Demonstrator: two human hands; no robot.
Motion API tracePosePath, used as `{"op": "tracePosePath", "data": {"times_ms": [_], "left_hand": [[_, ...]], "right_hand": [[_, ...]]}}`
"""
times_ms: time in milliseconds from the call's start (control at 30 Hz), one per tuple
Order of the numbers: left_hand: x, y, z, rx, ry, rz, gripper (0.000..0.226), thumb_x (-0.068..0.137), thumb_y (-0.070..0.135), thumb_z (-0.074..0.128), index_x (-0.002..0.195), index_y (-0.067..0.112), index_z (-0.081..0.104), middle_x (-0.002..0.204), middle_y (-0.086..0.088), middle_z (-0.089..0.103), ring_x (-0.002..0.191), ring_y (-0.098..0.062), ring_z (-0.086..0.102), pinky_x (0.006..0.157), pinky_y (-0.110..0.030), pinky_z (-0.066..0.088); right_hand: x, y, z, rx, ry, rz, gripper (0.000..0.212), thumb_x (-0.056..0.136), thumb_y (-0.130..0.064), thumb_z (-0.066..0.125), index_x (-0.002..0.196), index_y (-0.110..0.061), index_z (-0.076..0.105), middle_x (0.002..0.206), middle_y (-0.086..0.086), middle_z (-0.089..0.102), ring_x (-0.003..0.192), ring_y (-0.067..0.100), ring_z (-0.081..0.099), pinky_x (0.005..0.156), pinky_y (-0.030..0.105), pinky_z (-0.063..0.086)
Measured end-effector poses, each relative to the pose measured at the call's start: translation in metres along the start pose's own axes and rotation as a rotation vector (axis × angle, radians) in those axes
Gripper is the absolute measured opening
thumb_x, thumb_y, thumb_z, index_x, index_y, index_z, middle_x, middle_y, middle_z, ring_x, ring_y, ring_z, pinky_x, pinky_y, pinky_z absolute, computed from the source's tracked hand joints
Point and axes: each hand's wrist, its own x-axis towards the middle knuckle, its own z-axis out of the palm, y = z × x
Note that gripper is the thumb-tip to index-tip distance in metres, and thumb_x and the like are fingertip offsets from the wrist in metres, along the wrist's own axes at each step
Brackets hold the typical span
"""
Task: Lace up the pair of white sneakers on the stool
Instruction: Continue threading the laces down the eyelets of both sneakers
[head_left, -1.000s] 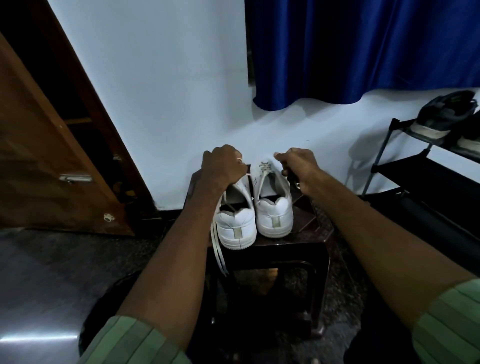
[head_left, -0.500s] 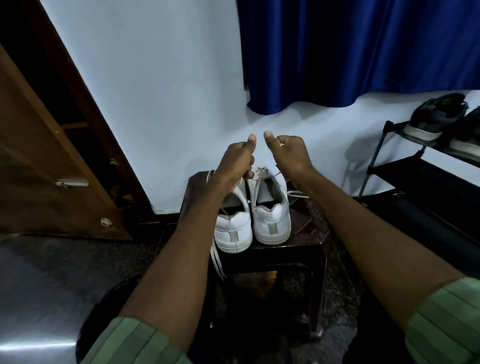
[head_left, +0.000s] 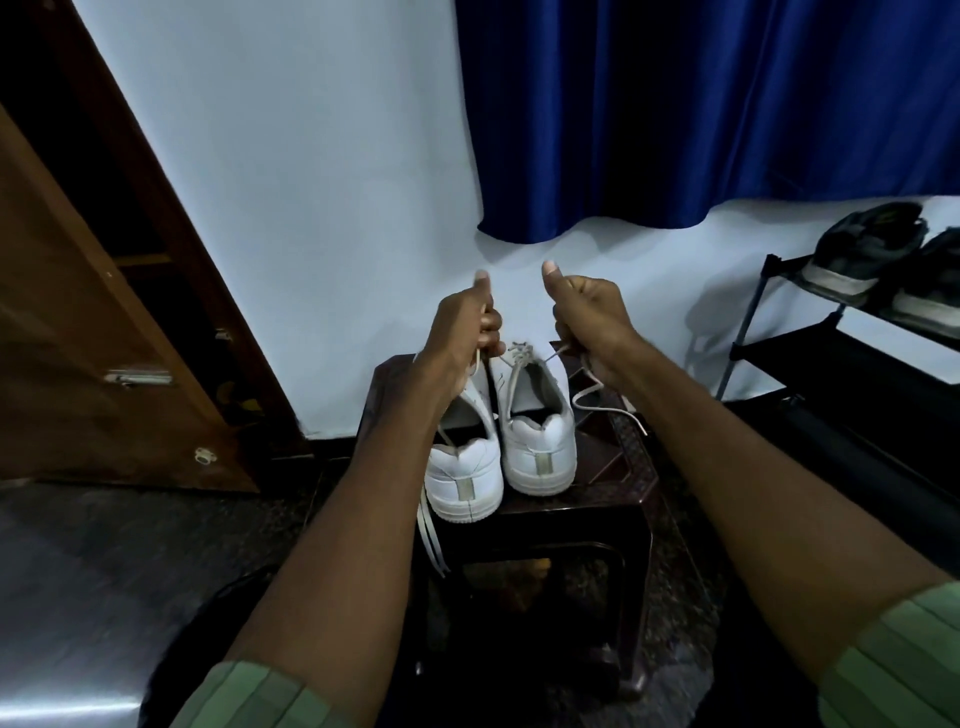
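1. Pair of white sneakers sits on the dark stool (head_left: 613, 499) at frame centre, heels toward the camera, toes toward the wall. Left sneaker (head_left: 465, 480) touches the right sneaker (head_left: 537, 441) side by side; long axes run away from the viewer.
2. Left hand (head_left: 465, 332) is above the toe end of the pair, fingers curled round one end of the right sneaker's lace (head_left: 511, 358), thumb up.
3. Right hand (head_left: 587, 317) is just right of it at the same height, fingers curled round the other end of that lace, thumb up. Spare lace trails down onto the stool top at right.
4. Key relation: the lace crossing lies directly below and between the two hands, on the right sneaker's tongue, so the pull is up and apart. Both hands equally near.
5. Left sneaker's laces (head_left: 431, 535) hang loose off the stool's front edge at lower centre; likely not yet done.
6. Judgement: tightening the right sneaker's lacing, about midway through the task.
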Motion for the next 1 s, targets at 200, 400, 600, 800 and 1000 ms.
{"op": "tracePosePath", "data": {"times_ms": [200, 400, 600, 800, 1000], "left_hand": [[-0.004, 0.000, -0.002, 0.104, 0.065, 0.060, 0.045, 0.110, 0.044, 0.040, 0.072, 0.023, 0.030, 0.059, 0.005, 0.023, 0.047, -0.010, 0.017, 0.045, -0.023, 0.021], [-0.001, -0.002, -0.007, 0.408, 0.032, 0.240, 0.057, 0.105, 0.055, 0.045, 0.077, 0.007, 0.054, 0.064, -0.006, 0.058, 0.058, -0.025, 0.062, 0.073, -0.047, 0.060], [-0.009, 0.018, 0.003, 0.604, 0.013, 0.345, 0.050, 0.108, 0.050, 0.041, 0.072, 0.024, 0.061, 0.064, 0.005, 0.059, 0.062, -0.011, 0.055, 0.064, -0.031, 0.042], [-0.009, 0.024, -0.014, 0.658, 0.065, 0.369, 0.053, 0.105, 0.043, 0.052, 0.063, 0.016, 0.034, 0.055, 0.006, 0.035, 0.052, -0.010, 0.032, 0.058, -0.031, 0.029], [-0.006, 0.021, -0.024, 0.728, 0.088, 0.357, 0.046, 0.102, 0.043, 0.056, 0.065, 0.014, 0.054, 0.054, 0.006, 0.045, 0.051, -0.009, 0.042, 0.056, -0.027, 0.034]], "right_hand": [[0.008, 0.010, -0.016, -0.283, 0.123, -0.071, 0.062, 0.098, -0.043, 0.068, 0.055, -0.020, 0.029, 0.050, -0.008, 0.026, 0.046, 0.008, 0.023, 0.052, 0.030, 0.026], [0.005, 0.006, -0.020, -0.390, 0.056, -0.130, 0.050, 0.094, -0.046, 0.071, 0.066, -0.014, 0.045, 0.056, -0.004, 0.043, 0.052, 0.012, 0.038, 0.057, 0.029, 0.037], [-0.019, -0.037, -0.003, -0.126, -0.331, -0.082, 0.014, 0.092, -0.009, 0.067, 0.101, 0.000, 0.070, 0.080, 0.013, 0.075, 0.050, 0.003, 0.054, 0.047, 0.016, 0.036], [-0.014, -0.029, -0.010, 0.009, -0.124, 0.063, 0.018, 0.098, -0.015, 0.067, 0.093, 0.001, 0.073, 0.055, -0.008, 0.054, 0.051, 0.007, 0.041, 0.043, 0.017, 0.031], [-0.010, -0.027, -0.018, -0.131, -0.177, 0.013, 0.023, 0.088, -0.013, 0.077, 0.111, -0.012, 0.075, 0.090, 0.000, 0.076, 0.071, 0.000, 0.068, 0.066, 0.017, 0.048]]}}
